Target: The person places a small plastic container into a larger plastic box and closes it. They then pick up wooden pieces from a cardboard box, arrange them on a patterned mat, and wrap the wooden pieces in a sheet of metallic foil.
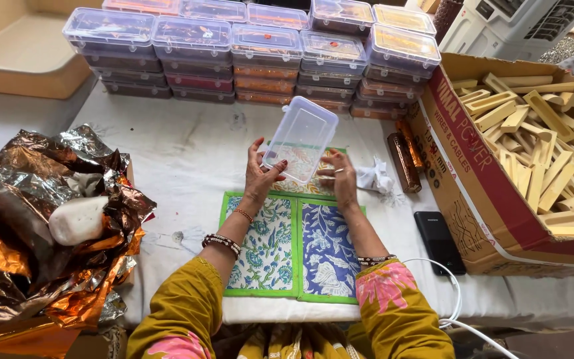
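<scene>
The left hand (258, 174) grips the near left edge of a clear plastic box (299, 139), thumb on one side and fingers curled against the other, so the box is tilted up above the table (187, 153). The right hand (341, 178) rests just beside the box's lower right corner, its fingers loosely bent and touching a patterned fabric piece (313, 183) that lies under the box; whether it also touches the box cannot be told. Both wrists wear bangles, and the sleeves are mustard yellow with pink flowers.

Directly below the hands, towards the person, lie two floral pads with green borders (293, 249), one teal on white and one blue, side by side. Just right of the right hand is a crumpled white cloth (373, 178), then two brown foil-wrapped rolls (404, 156). Further right stands a large cardboard box (479, 179) filled with pale wooden pieces (539, 146), with a black phone (438, 241) and a white cable (456, 302) near its front. Beyond the hands, stacks of lidded clear containers (260, 56) form a row. Well to the left sits a heap of crinkled copper and silver foil (54, 219) with a white lump on it.
</scene>
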